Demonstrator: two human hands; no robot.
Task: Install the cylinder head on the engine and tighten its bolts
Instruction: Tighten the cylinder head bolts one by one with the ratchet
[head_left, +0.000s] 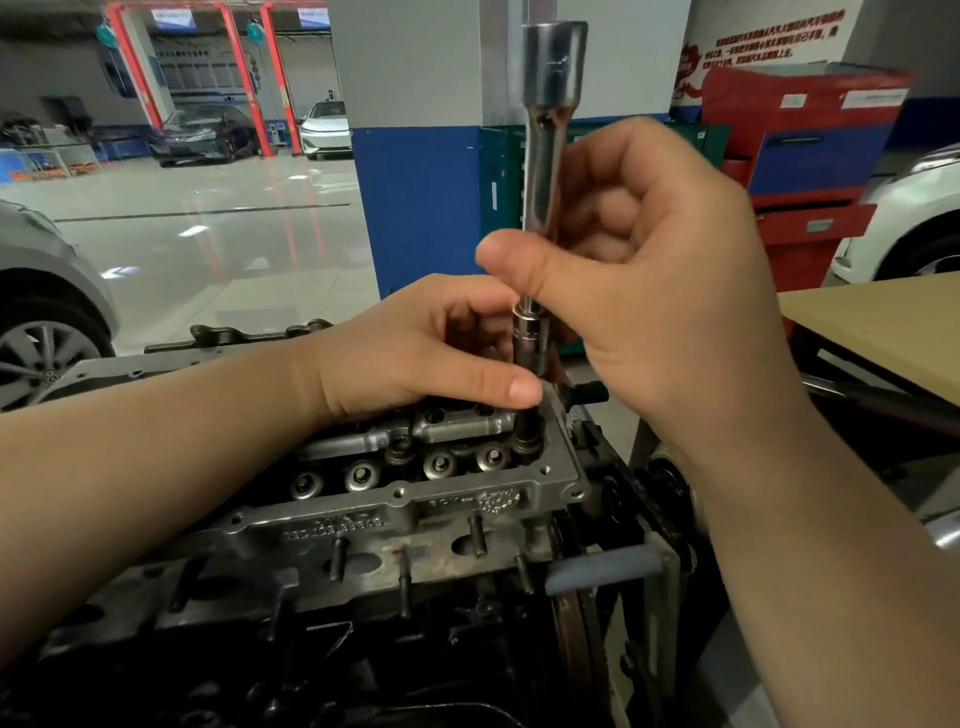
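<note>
The grey cylinder head sits on the dark engine block, with valve springs showing in its top. A long chrome socket tool stands upright over the head's far right corner, its lower socket dropping into a bolt hole. My right hand grips the shaft at mid height, thumb across the front. My left hand holds the lower socket just above the head, thumb in front. The bolt itself is hidden.
A timing belt and pulley hang at the engine's right end. A wooden table stands to the right, a red tool cabinet behind it. A blue-and-white pillar rises straight ahead. Cars are parked on the workshop floor at left and right.
</note>
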